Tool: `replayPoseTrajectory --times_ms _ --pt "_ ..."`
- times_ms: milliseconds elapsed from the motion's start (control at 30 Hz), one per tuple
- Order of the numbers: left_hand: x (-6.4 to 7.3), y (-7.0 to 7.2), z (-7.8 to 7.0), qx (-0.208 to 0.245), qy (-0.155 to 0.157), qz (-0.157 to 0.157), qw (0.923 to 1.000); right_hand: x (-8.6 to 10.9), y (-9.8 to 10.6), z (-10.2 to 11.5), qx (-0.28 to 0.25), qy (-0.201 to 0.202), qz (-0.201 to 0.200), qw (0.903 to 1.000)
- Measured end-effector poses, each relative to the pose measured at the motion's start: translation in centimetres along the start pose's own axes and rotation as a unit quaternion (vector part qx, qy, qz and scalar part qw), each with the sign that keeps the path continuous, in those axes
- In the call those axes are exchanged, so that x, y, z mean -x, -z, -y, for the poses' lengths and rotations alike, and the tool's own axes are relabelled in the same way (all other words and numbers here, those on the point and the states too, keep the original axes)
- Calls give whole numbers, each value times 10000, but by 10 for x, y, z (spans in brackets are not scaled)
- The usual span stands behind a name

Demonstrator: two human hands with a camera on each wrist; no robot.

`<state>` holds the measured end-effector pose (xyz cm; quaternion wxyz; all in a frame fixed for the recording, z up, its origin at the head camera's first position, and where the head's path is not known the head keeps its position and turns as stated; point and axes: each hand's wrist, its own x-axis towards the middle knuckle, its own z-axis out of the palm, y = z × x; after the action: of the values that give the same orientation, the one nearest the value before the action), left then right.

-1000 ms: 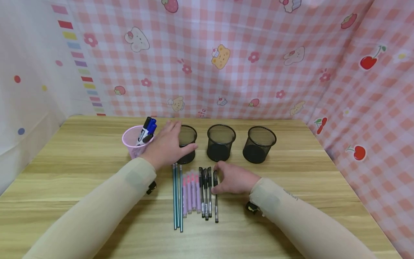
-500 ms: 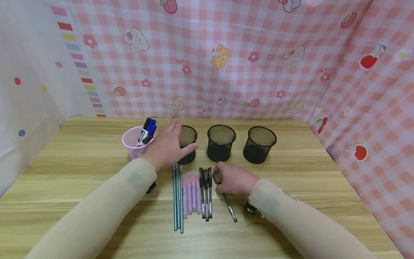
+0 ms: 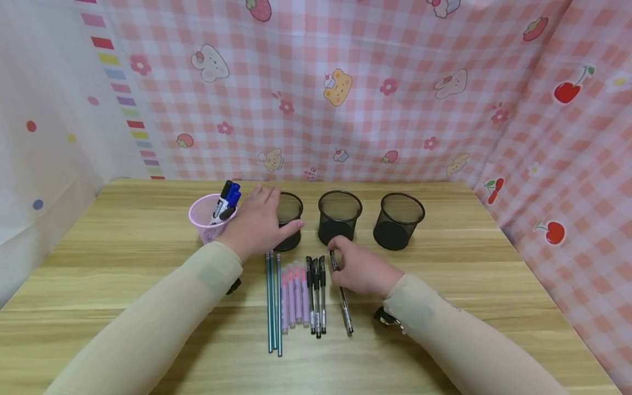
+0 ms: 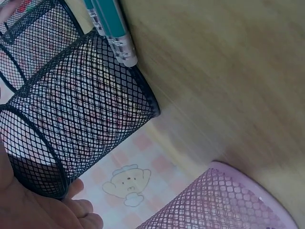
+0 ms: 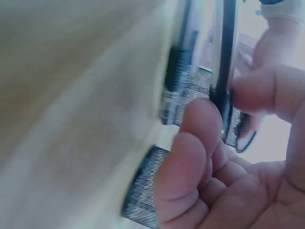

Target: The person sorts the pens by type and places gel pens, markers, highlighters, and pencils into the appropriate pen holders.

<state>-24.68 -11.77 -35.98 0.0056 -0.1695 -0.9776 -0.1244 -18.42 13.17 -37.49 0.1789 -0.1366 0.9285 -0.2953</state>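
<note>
My left hand [image 3: 257,224] holds the leftmost black mesh pen cup [image 3: 290,206] near its rim, thumb across the front. In the left wrist view, that mesh cup [image 4: 86,105] shows with curled fingers at its rim. Between thumb and fingers, my right hand [image 3: 367,269] pinches a black-capped gel pen [image 3: 347,315] near its cap. The right wrist view shows the pinched pen [image 5: 225,62] up close. Several similar gel pens [image 3: 316,296] lie just left of it, then several lilac pens [image 3: 296,299] with pink tops and several teal pencils [image 3: 274,307].
A pink mesh cup [image 3: 207,230] with several markers [image 3: 227,200] stands at the left. Right of the held cup stand a middle black mesh cup [image 3: 339,211] and a right one [image 3: 399,219]. A checked curtain [image 3: 296,82] hangs behind the wooden table [image 3: 123,247].
My right hand has pinched the gel pen, which swung at an angle away from the other pens. Hand and pen have moved slightly towards the middle cup. The left hand stays at its cup.
</note>
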Motion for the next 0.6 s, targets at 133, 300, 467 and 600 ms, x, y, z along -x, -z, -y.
replayPoseTrajectory --times_ms 133,300,467,600 --pt "0 0 -1 -89 -13 9 10000 3 8 5 -563 217 -358 9975" --pt "1 0 -2 -172 13 -7 9999 6 17 10 -843 537 -1166 9881" --pt "1 0 -2 -228 5 -28 9997 6 19 13 -1478 709 -1828 9694" --pt "0 0 -3 -240 -10 -54 9997 4 19 15 -1982 840 -2298 9491"
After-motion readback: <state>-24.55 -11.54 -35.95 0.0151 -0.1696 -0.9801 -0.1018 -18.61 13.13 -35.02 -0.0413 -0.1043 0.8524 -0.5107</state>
